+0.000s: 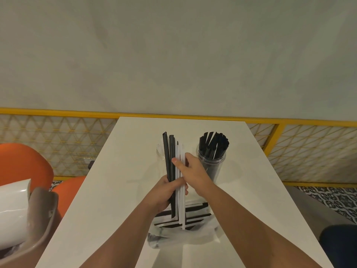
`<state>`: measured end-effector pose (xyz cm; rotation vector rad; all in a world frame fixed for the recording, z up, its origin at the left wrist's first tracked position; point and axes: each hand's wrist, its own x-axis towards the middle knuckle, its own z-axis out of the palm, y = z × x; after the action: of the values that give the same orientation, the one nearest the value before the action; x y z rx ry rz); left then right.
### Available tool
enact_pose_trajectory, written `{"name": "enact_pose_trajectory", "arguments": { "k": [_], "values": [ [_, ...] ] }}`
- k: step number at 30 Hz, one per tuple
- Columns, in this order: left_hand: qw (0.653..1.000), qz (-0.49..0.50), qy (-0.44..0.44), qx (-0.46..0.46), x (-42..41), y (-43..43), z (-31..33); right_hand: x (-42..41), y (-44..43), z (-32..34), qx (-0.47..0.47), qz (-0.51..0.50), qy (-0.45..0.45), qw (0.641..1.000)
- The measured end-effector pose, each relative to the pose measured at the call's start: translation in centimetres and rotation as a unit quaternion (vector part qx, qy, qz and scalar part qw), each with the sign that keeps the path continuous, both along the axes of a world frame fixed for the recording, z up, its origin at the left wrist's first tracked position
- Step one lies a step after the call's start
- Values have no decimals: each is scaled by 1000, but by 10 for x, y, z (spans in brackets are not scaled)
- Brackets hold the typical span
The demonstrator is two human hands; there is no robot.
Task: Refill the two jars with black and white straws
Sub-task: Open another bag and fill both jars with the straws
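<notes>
While upright over table (116,171), blk/wht straw bundle (172,155) in L hand (167,194) grip, R hand (193,169) pinch above.

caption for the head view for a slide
Left hand grips a bundle of black and white straws; right hand pinches it beside a jar of black straws.

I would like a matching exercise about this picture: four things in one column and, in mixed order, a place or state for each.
1 right jar
2 plastic bag
3 left hand
4 orange chair

a grips a bundle of straws
b left of the table
c filled with black straws
d lies flat, nearest the person

Pairs: 1-c, 2-d, 3-a, 4-b
</notes>
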<state>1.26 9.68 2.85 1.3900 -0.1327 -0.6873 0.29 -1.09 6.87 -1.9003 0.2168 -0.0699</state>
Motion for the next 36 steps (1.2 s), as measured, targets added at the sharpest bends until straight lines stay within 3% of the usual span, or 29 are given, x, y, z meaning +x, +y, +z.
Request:
{"name": "enact_pose_trajectory", "arguments": {
  "k": [8,13,18,25,36],
  "values": [
    [998,43,15,-31,-2,3,3,6,-1,-1,43,-17,48,998],
    [996,79,20,-28,-2,4,7,17,4,-5,161,-113,51,979],
    [990,133,39,-35,5,14,6,26,2,10,228,-124,34,965],
    [978,191,58,-64,23,34,6,71,-10,49,187,-122,-74,972],
    [984,159,43,-66,25,38,12,111,-12,50,158,-200,-195,947]
  ]
}}
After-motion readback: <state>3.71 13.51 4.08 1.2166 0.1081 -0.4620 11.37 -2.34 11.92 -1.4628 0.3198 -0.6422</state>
